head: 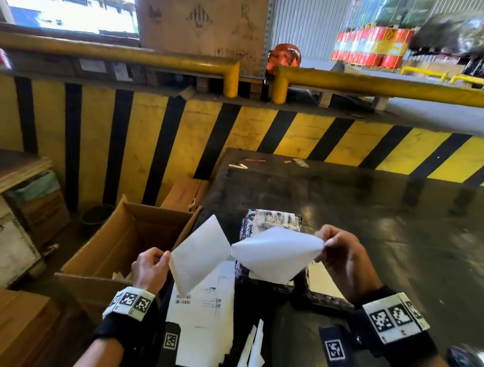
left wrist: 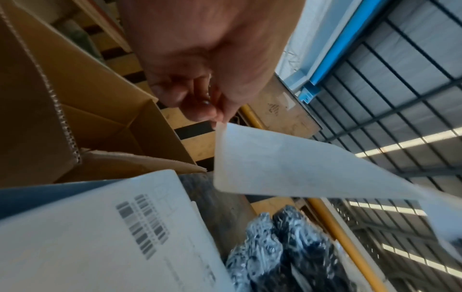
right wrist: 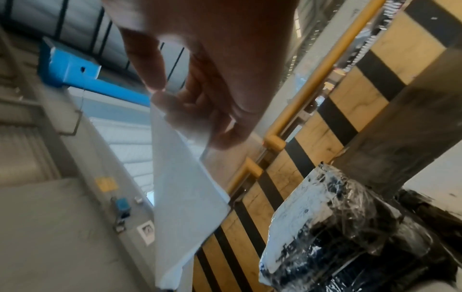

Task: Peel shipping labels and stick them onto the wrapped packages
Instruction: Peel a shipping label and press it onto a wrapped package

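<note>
Two white sheets hang between my hands, joined only at one corner in the middle. My left hand (head: 153, 266) pinches the left sheet (head: 199, 254), which shows plain and glossy in the left wrist view (left wrist: 287, 168). My right hand (head: 341, 251) pinches the right sheet (head: 277, 254), seen from its back in the right wrist view (right wrist: 182, 187). Which sheet is the label and which the backing I cannot tell. Below them on the dark table lies a package (head: 270, 221) wrapped in black and clear film (right wrist: 332, 227).
A stack of printed labels with barcodes (head: 202, 307) lies at the table's near left edge. An open cardboard box (head: 121, 244) stands left of the table. A second wrapped package (head: 323, 290) lies under my right wrist. A yellow-and-black striped wall (head: 233, 133) stands behind the table (head: 375, 219).
</note>
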